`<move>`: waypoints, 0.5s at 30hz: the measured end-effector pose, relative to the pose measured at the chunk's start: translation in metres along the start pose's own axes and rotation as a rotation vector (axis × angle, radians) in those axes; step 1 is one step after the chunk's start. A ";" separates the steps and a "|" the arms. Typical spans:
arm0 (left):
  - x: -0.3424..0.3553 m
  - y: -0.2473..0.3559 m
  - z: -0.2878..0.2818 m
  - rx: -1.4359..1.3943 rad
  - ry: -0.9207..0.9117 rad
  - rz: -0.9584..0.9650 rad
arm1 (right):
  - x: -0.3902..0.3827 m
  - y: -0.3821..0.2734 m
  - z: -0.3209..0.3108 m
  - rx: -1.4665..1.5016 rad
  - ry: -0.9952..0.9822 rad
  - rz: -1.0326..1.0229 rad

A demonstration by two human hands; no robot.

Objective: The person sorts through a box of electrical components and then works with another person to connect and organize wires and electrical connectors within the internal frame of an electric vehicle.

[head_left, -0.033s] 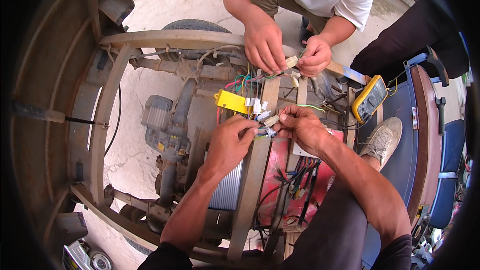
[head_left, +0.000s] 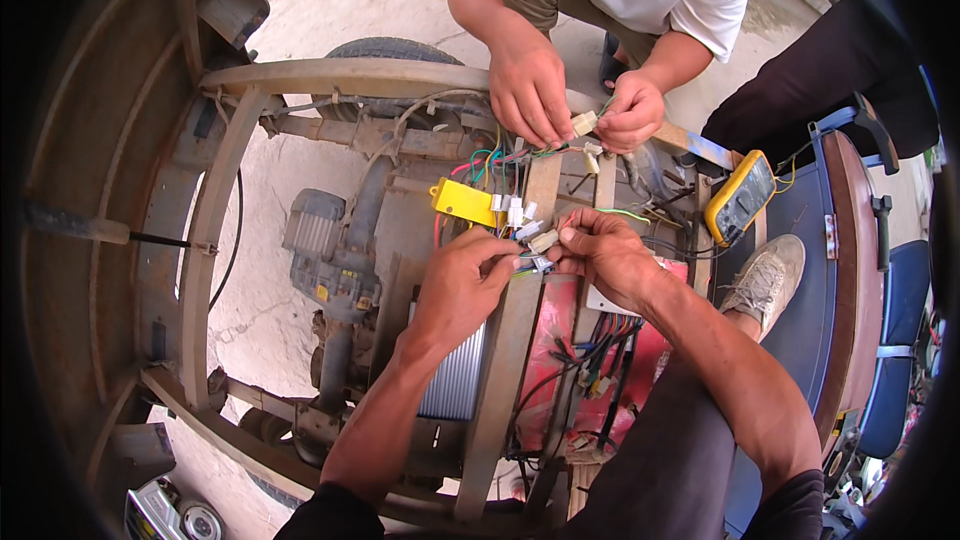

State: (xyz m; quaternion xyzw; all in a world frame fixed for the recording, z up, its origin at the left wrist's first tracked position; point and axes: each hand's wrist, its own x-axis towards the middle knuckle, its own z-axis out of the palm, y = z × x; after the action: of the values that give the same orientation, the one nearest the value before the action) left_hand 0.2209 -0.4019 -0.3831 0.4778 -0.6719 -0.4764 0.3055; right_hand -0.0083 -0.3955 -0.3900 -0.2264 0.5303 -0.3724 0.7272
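My left hand point(head_left: 462, 278) is closed in a pinch at thin wires point(head_left: 526, 258) beside a cluster of plugs. Thumb and fingers of my right hand point(head_left: 612, 258) close around a cream plastic wire connector point(head_left: 543, 241), its wires partly hidden by the fingers. Several white connectors point(head_left: 515, 211) bunch just beyond both hands, over a metal frame bar. A yellow box point(head_left: 463, 202) with coloured wires lies left of them. Across from me, a person's two hands point(head_left: 530, 90) hold another cream connector point(head_left: 584, 122) with wires running from it.
A rusty metal frame point(head_left: 330, 76) surrounds the work, with a motor point(head_left: 318, 230) and a finned silver box point(head_left: 452, 380) lower down. A yellow multimeter point(head_left: 740, 198) leans at the right near my shoe point(head_left: 766, 275). Loose black wires point(head_left: 600, 360) hang over a red surface point(head_left: 550, 330).
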 end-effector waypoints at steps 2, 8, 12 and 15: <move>0.001 0.004 0.001 0.026 0.010 0.007 | 0.000 -0.003 0.001 0.000 -0.035 -0.015; 0.009 -0.010 0.000 0.082 -0.029 0.020 | 0.001 -0.003 0.003 -0.020 -0.058 -0.034; 0.012 -0.008 -0.003 -0.031 -0.076 -0.117 | -0.001 -0.006 0.005 -0.038 -0.027 0.021; 0.014 -0.009 -0.005 -0.077 -0.100 -0.150 | -0.002 -0.009 0.009 -0.037 0.002 0.040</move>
State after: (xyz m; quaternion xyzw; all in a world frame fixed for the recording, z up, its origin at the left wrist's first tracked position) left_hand 0.2234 -0.4172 -0.3908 0.4903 -0.6299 -0.5465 0.2533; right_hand -0.0030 -0.4001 -0.3790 -0.2285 0.5423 -0.3482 0.7297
